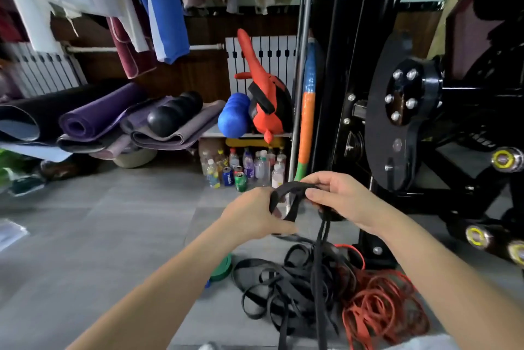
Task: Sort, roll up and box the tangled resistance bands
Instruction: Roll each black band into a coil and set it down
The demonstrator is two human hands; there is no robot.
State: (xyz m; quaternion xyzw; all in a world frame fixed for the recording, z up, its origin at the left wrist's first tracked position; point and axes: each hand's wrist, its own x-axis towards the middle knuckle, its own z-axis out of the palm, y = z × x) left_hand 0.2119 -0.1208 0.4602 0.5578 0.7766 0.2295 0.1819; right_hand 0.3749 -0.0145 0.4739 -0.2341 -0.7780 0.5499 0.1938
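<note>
early stage judged: a black band (293, 189) is gripped at its looped end by both hands, left hand (252, 216) and right hand (343, 199), its tail hanging into the black tangle (286, 290) on the floor (113, 236) beside red bands (380, 307), nothing rolled, no box seen.

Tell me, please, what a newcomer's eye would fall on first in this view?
First, the hands at centre: the left hand and the right hand both grip a black band whose strands hang down. Below them lies a tangled heap of black bands, with red bands to its right. A black gym machine fills the right side.
</note>
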